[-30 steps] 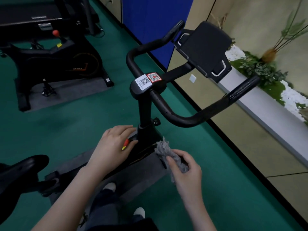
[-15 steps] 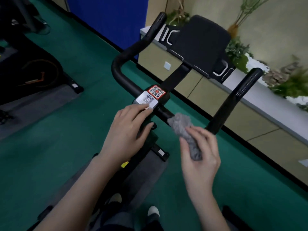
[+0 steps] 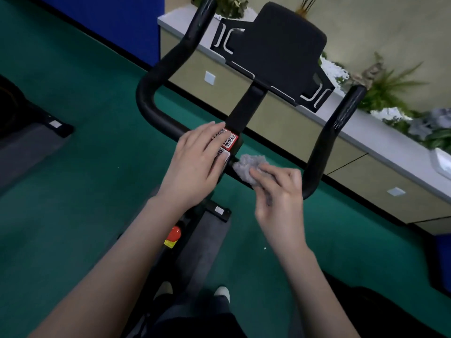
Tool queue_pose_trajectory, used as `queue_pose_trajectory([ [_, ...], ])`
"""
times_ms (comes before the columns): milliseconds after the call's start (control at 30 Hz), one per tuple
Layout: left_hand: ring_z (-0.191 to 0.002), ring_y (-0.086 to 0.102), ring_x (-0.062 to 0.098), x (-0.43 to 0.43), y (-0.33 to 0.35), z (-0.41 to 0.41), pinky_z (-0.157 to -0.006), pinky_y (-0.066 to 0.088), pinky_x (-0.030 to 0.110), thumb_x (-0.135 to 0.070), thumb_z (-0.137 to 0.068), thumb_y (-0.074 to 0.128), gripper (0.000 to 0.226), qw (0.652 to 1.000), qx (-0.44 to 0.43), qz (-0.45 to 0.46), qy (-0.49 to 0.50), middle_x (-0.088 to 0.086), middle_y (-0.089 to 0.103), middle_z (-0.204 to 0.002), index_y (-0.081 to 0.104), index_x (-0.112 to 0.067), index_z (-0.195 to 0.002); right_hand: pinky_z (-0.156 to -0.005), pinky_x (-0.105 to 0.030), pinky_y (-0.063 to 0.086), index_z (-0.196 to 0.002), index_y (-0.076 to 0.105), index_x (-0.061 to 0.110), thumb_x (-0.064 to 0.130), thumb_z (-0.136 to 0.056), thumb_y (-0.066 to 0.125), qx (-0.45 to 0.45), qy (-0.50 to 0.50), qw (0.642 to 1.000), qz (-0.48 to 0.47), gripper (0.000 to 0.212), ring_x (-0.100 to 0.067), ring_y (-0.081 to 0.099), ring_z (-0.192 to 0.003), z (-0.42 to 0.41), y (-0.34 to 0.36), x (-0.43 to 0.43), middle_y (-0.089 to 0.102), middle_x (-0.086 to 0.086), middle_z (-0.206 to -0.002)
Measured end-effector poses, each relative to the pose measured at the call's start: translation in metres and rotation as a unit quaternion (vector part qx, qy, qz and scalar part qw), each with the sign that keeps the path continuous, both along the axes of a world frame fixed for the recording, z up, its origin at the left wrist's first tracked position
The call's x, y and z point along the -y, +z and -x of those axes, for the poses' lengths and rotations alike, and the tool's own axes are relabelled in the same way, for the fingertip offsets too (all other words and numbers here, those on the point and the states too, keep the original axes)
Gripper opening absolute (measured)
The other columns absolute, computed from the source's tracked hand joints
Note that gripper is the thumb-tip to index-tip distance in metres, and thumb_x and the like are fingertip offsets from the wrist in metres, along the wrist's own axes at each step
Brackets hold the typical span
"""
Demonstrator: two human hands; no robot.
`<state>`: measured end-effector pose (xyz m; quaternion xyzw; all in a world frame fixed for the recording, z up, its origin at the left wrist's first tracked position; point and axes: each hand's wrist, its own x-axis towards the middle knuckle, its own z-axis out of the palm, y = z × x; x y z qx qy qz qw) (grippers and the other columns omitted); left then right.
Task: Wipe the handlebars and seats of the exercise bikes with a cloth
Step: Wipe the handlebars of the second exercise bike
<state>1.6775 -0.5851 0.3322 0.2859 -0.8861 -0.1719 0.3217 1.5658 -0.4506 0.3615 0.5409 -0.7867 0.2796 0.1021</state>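
Nearby, planter ledge [image 3: 380, 145] behind handlebars [image 3: 156, 113].

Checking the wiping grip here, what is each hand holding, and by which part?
The right hand holds the bunched grey cloth by its near end, pressing it on the handlebar. The left hand holds nothing, lying flat on the stickered clamp.
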Motion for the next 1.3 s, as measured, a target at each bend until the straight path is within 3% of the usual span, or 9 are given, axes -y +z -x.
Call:
queue_pose_trajectory([
  [133, -0.133, 0.038, 0.023, 0.003, -0.004, 0.001, -0.110, 0.024, 0.035, -0.022, -0.098, 0.040, 0.038, 1.000, -0.012, -0.001, -0.009, 0.005, 0.047, -0.139, 0.051, -0.008, -0.131, -0.085, -0.025, 0.036, -0.099, 0.072, 0.005, 0.006, -0.088, 0.062, 0.063, -0.019, 0.993, -0.099, 0.016, -0.032, 0.057, -0.091, 0.006, 0.014, 0.034, 0.070, -0.012, -0.095],
  [300, -0.134, 0.036, 0.024, 0.004, -0.007, 0.002, -0.110, 0.024, 0.036, -0.024, -0.098, 0.037, 0.039, 1.000, -0.013, -0.002, -0.008, 0.005, 0.048, -0.139, 0.050, -0.009, -0.132, -0.061, -0.024, 0.043, -0.089, 0.073, 0.019, 0.019, -0.089, 0.061, 0.284, -0.064, 0.935, -0.202, 0.012, -0.015, 0.054, -0.063, 0.027, 0.029, 0.062, 0.064, -0.002, -0.071],
  [467, -0.133, 0.037, 0.024, 0.007, -0.008, 0.002, -0.108, 0.024, 0.034, -0.025, -0.097, 0.039, 0.039, 1.000, -0.018, -0.004, -0.008, 0.003, 0.048, -0.140, 0.051, -0.010, -0.131, -0.082, -0.015, 0.035, -0.096, 0.075, 0.007, 0.007, -0.079, 0.072, 0.093, -0.044, 0.994, -0.028, 0.017, -0.026, 0.056, -0.091, -0.010, 0.007, 0.035, 0.066, -0.008, -0.093],
  [633, -0.133, 0.036, 0.023, 0.008, -0.009, 0.002, -0.108, 0.023, 0.034, -0.023, -0.097, 0.039, 0.039, 1.000, -0.022, -0.012, -0.018, 0.003, 0.047, -0.141, 0.051, -0.009, -0.131, -0.087, -0.006, 0.035, -0.099, 0.074, 0.003, 0.000, -0.077, 0.071, 0.051, -0.073, 0.992, 0.094, 0.022, -0.025, 0.055, -0.086, -0.039, -0.022, 0.024, 0.065, -0.012, -0.092],
  [767, -0.131, 0.038, 0.025, 0.008, -0.009, 0.002, -0.108, 0.024, 0.035, -0.022, -0.096, 0.038, 0.039, 0.999, -0.024, -0.011, -0.019, 0.005, 0.047, -0.140, 0.052, -0.009, -0.131, -0.089, -0.013, 0.039, -0.097, 0.074, 0.002, -0.005, -0.077, 0.070, 0.042, -0.096, 0.982, 0.158, 0.022, -0.026, 0.054, -0.086, -0.049, -0.036, 0.032, 0.066, -0.015, -0.093],
  [867, -0.131, 0.039, 0.025, 0.008, -0.008, 0.001, -0.108, 0.024, 0.035, -0.023, -0.097, 0.037, 0.039, 1.000, -0.021, -0.009, -0.022, 0.005, 0.047, -0.140, 0.051, -0.009, -0.131, -0.087, -0.020, 0.043, -0.099, 0.074, 0.001, -0.004, -0.080, 0.068, 0.029, -0.098, 0.979, 0.176, 0.021, -0.025, 0.053, -0.086, -0.047, -0.042, 0.029, 0.066, -0.015, -0.096],
  [1133, -0.127, 0.042, 0.026, 0.006, -0.007, 0.001, -0.106, 0.028, 0.038, -0.022, -0.096, 0.036, 0.040, 0.999, -0.028, -0.018, -0.015, 0.004, 0.048, -0.140, 0.052, -0.009, -0.130, -0.082, -0.018, 0.046, -0.103, 0.072, 0.001, -0.001, -0.081, 0.071, 0.053, -0.223, 0.943, 0.242, 0.022, -0.025, 0.055, -0.086, -0.035, -0.041, 0.004, 0.066, -0.015, -0.096],
  [1233, -0.127, 0.042, 0.026, 0.007, -0.008, 0.001, -0.106, 0.029, 0.039, -0.023, -0.096, 0.036, 0.040, 0.999, -0.027, -0.014, -0.017, 0.004, 0.047, -0.140, 0.052, -0.009, -0.131, -0.082, -0.020, 0.042, -0.100, 0.073, 0.001, 0.000, -0.079, 0.071, 0.054, -0.185, 0.965, 0.180, 0.021, -0.024, 0.052, -0.087, -0.040, -0.026, 0.025, 0.068, -0.013, -0.094],
  [1300, -0.127, 0.042, 0.025, 0.007, -0.008, 0.001, -0.105, 0.030, 0.040, -0.023, -0.097, 0.036, 0.039, 0.999, -0.026, -0.014, -0.017, 0.003, 0.047, -0.140, 0.051, -0.010, -0.131, -0.079, -0.020, 0.039, -0.100, 0.073, 0.004, 0.007, -0.083, 0.068, 0.087, -0.154, 0.982, 0.063, 0.018, -0.026, 0.055, -0.087, -0.022, -0.006, 0.031, 0.069, -0.010, -0.091],
])
